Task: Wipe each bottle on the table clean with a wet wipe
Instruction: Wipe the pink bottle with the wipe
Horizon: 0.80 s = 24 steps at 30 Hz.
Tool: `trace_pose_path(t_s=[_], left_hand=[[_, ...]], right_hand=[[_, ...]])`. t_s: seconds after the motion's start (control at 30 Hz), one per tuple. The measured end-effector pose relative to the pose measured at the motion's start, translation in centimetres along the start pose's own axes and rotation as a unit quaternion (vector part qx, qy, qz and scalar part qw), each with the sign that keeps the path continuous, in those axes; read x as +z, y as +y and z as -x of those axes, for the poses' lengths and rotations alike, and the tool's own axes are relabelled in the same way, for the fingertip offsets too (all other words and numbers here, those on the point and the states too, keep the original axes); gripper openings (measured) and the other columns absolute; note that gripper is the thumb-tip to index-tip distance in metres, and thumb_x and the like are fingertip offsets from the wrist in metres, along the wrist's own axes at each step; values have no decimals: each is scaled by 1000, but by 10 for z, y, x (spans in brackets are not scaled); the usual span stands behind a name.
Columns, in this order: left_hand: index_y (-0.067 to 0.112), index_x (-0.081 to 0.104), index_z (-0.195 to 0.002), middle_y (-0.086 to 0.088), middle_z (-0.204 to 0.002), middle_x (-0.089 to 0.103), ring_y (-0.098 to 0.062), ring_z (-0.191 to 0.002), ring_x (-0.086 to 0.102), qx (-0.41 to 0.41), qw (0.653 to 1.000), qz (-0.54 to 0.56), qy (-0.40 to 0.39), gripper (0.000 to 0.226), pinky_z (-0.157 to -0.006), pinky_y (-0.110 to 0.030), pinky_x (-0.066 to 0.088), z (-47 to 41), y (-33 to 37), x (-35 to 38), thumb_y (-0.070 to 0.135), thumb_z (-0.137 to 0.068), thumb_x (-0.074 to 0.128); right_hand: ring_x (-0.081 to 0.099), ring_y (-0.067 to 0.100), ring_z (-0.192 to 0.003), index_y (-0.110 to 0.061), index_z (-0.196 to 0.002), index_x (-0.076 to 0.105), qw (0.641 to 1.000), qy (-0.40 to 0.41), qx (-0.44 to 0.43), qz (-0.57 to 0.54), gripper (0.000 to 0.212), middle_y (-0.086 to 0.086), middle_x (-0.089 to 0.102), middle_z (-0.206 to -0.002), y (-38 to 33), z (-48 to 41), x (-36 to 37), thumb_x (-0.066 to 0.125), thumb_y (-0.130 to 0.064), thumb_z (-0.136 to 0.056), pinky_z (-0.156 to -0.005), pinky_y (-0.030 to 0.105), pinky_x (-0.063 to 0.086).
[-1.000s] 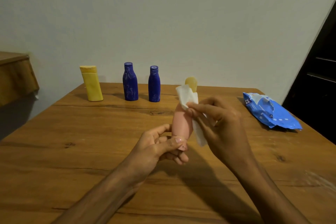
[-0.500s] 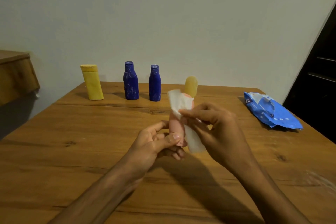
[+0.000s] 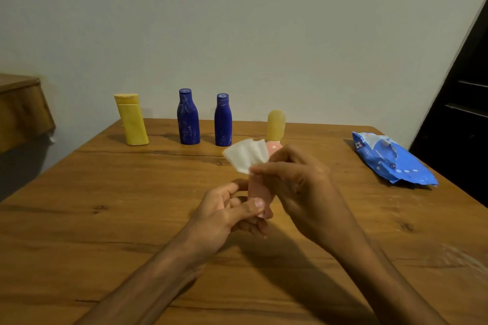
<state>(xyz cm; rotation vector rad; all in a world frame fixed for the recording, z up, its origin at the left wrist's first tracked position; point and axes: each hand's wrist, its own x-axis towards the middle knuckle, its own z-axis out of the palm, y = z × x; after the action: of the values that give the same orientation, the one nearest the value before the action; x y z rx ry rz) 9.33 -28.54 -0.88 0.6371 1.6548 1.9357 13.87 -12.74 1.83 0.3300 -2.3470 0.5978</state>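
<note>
Fingers and thumb of your left hand [image 3: 224, 216] curl round the base of the small pink plastic bottle [image 3: 260, 192], held upright over the wooden worktop [image 3: 105, 219]. Your right hand [image 3: 298, 185] has its grip pinching the crumpled white wet wipe [image 3: 245, 157] at the bottle's shoulder. Best, I judge, to wrap the soft wipe round the smooth rounded body and twist. Behind the pink bottle stand a pale yellow domed bottle [image 3: 276, 125], a shorter dark blue bottle [image 3: 223, 120], a taller dark blue bottle [image 3: 188, 117] and a flat yellow bottle [image 3: 132, 121]. To its right lies a crinkly blue wipes pack [image 3: 390, 161].

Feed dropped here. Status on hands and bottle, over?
Left hand grips pink bottle low. Right hand pinches wipe by bottle's top. Wipe pack off right, clear of hands.
</note>
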Motion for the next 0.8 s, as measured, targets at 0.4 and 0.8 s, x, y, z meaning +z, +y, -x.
trace_pose_path(t_s=[0.4,0.8], left_hand=[[19,62,-111,-9,-95,74,-24,-81,70,33,995,-82,38,26,-72,-34,57,-1,-6,1,10,-87,62],[4,55,-122,-21,-90,71,-22,-67,67,8,997,76,-4,45,-66,-29,57,-3,-2,2,15,-79,63]], right_hand=[[51,14,-79,-14,-102,70,993,12,-43,106,37,3,57,-94,-3,2,10,44,-35,-86,-60,20,43],[53,-5,-88,-16,-108,70,983,103,98,-114,23,-6,59,-96,10,-3,0,65,-12,-87,-68,5,42]])
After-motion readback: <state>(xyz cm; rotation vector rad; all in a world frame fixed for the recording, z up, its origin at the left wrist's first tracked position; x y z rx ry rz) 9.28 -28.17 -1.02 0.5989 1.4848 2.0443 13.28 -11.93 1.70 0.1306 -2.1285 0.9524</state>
